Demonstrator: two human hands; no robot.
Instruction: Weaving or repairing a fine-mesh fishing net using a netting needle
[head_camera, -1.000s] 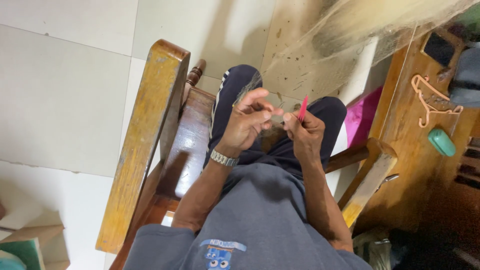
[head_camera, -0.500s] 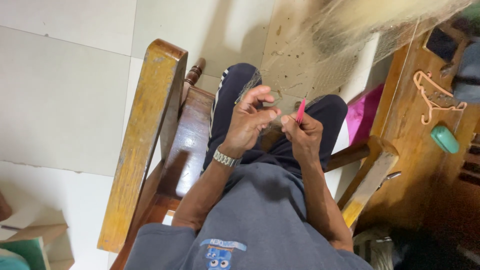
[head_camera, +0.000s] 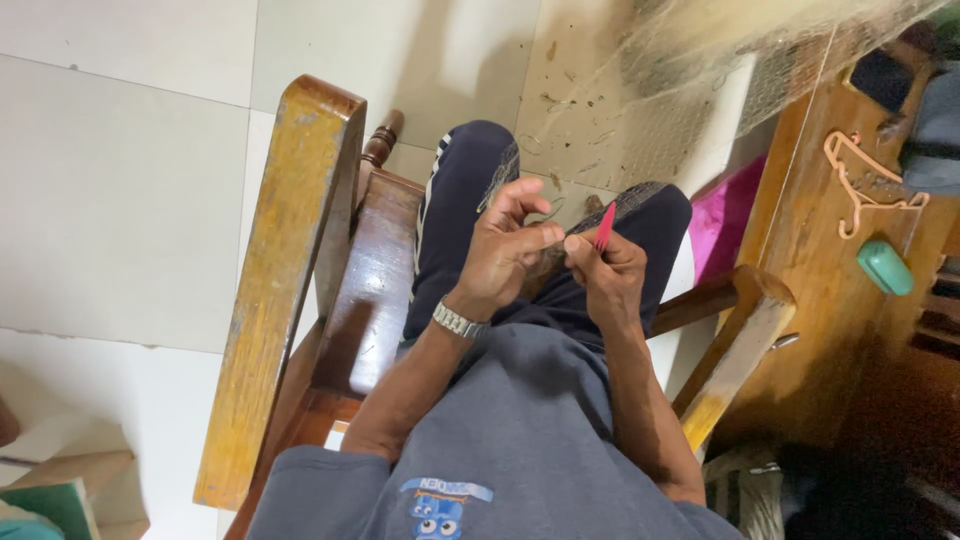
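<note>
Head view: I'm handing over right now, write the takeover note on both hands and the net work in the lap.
Left hand: raised over the lap, fingers pinching a bit of the fine net at the fingertips.
Right hand: closed on a slim red tool, its tip pointing up beside the left fingertips.
Things: the net drapes from the upper right across the knees; the person sits in a wooden chair. A wooden table stands to the right with a green case.
Done: how much of the net has been worked cannot be told.
Left: the pinched spot is in hand, between both hands.
</note>
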